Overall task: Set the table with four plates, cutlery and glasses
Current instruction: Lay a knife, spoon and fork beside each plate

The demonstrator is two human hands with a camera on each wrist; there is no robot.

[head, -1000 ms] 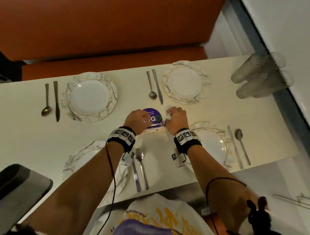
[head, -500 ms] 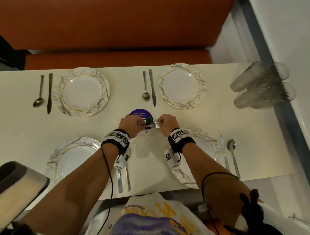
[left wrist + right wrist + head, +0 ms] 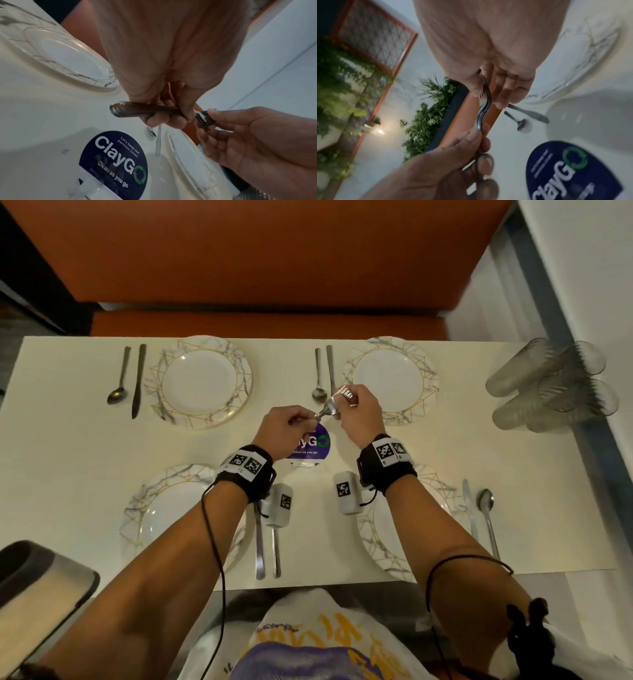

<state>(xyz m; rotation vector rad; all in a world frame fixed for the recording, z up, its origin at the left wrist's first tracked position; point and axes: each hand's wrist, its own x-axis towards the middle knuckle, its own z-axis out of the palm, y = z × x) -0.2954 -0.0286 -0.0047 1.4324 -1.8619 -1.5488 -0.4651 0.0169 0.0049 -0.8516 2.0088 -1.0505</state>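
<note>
A small stack of metal forks [image 3: 327, 407] [image 3: 137, 109] [image 3: 483, 106] hangs above the middle of the white table [image 3: 68, 446]. My left hand [image 3: 284, 429] [image 3: 164, 117] grips the handles. My right hand [image 3: 356, 412] [image 3: 489, 94] pinches the tine end, held higher. Four marble-rimmed plates lie set: far left [image 3: 246, 378], far right [image 3: 430, 378], near left [image 3: 137, 508], near right [image 3: 442, 491]. Each has a knife and spoon beside it, such as the far-left knife [image 3: 137, 378] and the near-right spoon [image 3: 484, 501]. Several glasses [image 3: 548, 385] lie on their sides at the right edge.
A round purple sticker [image 3: 311, 443] [image 3: 113, 162] marks the table centre under my hands. An orange bench [image 3: 239, 251] runs along the far side. A dark grey object [image 3: 34, 577] sits at the near left corner. A wall closes the right side.
Both hands have lifted the forks off the table by the sticker. My right hand has risen and moved away with the tine end, tilting the stack.
</note>
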